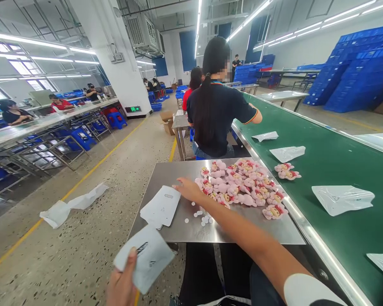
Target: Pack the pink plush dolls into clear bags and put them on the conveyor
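My left hand [124,274] grips a printed white plastic bag [147,257] beyond the table's front left corner, its thumb pressed on the bag's face. My right hand [190,190] reaches across the metal table, fingers extended leftward with nothing visible in them. It hovers at the upper right edge of a fanned stack of white printed bags [162,207]; whether it touches them I cannot tell. Just right of it lies a heap of small pink plush dolls [239,180]. Several small white round discs [206,219] are scattered below my right forearm.
On my right runs a green conveyor belt [335,163] with white bags [343,199] and a few pink dolls [287,171] on it. A co-worker [215,106] sits ahead, back turned. White sheeting [73,204] lies on the floor to the left. Blue crates [357,68] are stacked far right.
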Available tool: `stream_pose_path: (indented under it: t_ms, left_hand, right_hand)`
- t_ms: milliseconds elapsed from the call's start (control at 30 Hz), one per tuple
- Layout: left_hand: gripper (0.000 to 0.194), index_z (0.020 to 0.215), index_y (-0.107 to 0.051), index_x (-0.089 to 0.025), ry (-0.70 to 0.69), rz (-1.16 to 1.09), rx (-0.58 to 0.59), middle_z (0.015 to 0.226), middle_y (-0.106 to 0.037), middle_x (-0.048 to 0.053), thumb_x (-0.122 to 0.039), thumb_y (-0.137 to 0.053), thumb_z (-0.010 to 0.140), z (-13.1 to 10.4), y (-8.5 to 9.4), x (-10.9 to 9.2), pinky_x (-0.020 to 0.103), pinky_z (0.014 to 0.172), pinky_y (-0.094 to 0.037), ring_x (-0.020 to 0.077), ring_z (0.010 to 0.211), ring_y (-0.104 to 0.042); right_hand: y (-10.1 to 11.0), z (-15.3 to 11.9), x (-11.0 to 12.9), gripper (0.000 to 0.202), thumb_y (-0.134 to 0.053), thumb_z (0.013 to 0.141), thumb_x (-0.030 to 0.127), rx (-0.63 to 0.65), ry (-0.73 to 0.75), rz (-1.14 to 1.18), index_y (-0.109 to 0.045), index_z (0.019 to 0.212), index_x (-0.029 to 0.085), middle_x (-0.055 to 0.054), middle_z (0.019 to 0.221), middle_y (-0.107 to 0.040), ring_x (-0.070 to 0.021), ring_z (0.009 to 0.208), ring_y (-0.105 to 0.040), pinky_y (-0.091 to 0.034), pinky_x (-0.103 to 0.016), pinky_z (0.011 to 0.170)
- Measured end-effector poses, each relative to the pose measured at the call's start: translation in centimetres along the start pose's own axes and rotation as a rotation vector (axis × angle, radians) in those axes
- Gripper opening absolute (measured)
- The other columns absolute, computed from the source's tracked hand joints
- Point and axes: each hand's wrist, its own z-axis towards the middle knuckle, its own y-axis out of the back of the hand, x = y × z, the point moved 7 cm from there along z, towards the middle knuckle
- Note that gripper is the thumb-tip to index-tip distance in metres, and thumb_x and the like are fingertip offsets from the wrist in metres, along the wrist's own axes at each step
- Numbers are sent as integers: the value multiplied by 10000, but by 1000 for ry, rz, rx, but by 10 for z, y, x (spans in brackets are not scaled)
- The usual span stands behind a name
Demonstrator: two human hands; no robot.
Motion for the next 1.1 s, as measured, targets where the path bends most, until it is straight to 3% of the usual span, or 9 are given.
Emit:
stream_pose_path:
  t_ms: [67,167,300,400,500,667,767,933,1100]
  left_hand:
    - [625,1172,-538,-108,138,-104,215,836,-713,127,-561,-564,741,-6,-45,15,354,655,-535,259,738,-673]
    - [582,1052,-621,-97,181,-208,470,788,-709,107,-544,-640,680,-21,-106,24,302,572,-502,245,703,-655]
    - [593,970,-672,-130,186,-398,707,791,-706,83,-509,-764,524,-48,-151,38,301,655,-481,255,777,-640]
    - [576,956,-684,-140,306,-451,773,802,-708,94,-498,-777,514,-64,-162,66,337,720,-469,259,787,-640]
    - [512,873,-703,-140,400,-450,632,814,-714,96,-481,-792,501,-63,-155,89,350,779,-461,252,807,-638]
    - [508,859,-696,-165,513,-444,480,852,-709,95,-455,-818,460,-52,-142,90,351,735,-484,254,795,-642]
    - [499,860,-690,-144,353,-436,482,798,-701,83,-474,-792,500,-48,-143,70,319,704,-474,231,749,-633]
    - [340,688,-654,-108,80,-233,660,587,-607,0,-418,-749,588,-57,-166,41,237,568,-398,138,570,-525]
    - [239,747,-638,-129,-165,-49,792,659,-605,-5,-321,-718,629,-77,-192,10,218,582,-375,130,608,-493]
  right_hand:
    - [7,-23,11,296,-497,858,409,67,111,-44,-566,1070,214,-39,1090,-580,-167,955,-526,-408,-280,798]
    - [-2,-88,22,268,-496,855,429,345,376,-204,-624,973,224,-11,923,-624,-144,823,-559,-413,-245,713]
    - [-3,-160,-2,175,-527,857,307,274,451,-408,-643,796,190,-11,758,-598,-131,743,-545,-400,-232,670]
    - [0,-180,-26,219,-477,892,335,171,402,-392,-645,931,200,-20,779,-597,-131,758,-548,-420,-230,682]
    - [12,-179,-45,364,-429,906,382,-16,301,-587,-531,1200,192,-75,902,-586,-184,830,-538,-442,-294,708]
    - [12,-184,-56,429,-518,851,398,-141,286,-883,-513,1207,160,-95,886,-567,-225,791,-524,-448,-336,649]
    - [11,-201,-62,369,-523,860,333,-132,383,-886,-516,1190,168,-77,860,-579,-209,759,-528,-442,-332,655]
    - [16,-221,-77,244,-419,904,153,-137,565,-752,-585,1069,222,-43,803,-605,-167,748,-543,-424,-307,675]
    - [55,-220,-65,149,-501,877,253,-357,293,-219,-643,860,211,-34,766,-565,-139,698,-532,-442,-269,637]
